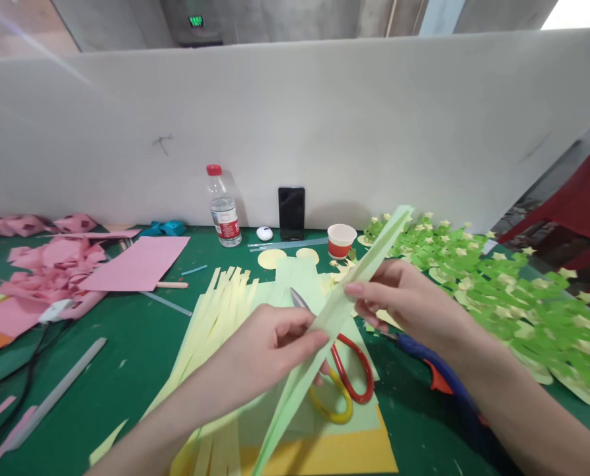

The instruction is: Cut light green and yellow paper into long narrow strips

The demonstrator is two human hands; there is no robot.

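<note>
Two sets of fingers, left hand and right hand, pinch a green paper strip; lengthwise folding seems the step, next calling for aligned edges.

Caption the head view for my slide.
Left hand and right hand hold a long pale-green paper strip above red-and-yellow-handled metal scissors.

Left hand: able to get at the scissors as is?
Probably not without letting go: the left hand pinches the green paper strip, which crosses in front of the scissors, though their handles look largely exposed.
</note>
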